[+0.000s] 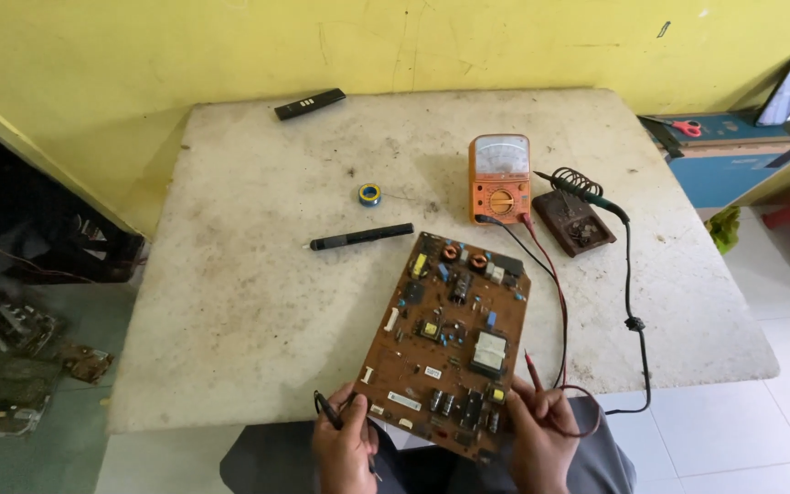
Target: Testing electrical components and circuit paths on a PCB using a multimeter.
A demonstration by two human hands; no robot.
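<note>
A brown circuit board (445, 338) with many components lies at the near edge of the worn white table (258, 274). My left hand (345, 448) grips the board's near left corner and also holds a black test probe (329, 412). My right hand (537, 439) grips the near right corner and holds a red test probe (533, 370) against the board's edge. Red and black leads (555, 293) run from the probes up to an orange analog multimeter (500, 178) standing behind the board.
A soldering iron (587, 196) rests on its brown stand (573, 222) right of the meter, its cord hanging off the table. A black pen-like tool (363, 237), a solder spool (369, 194) and a remote (309, 103) lie farther back. Scrap boards (11, 366) sit on the floor left.
</note>
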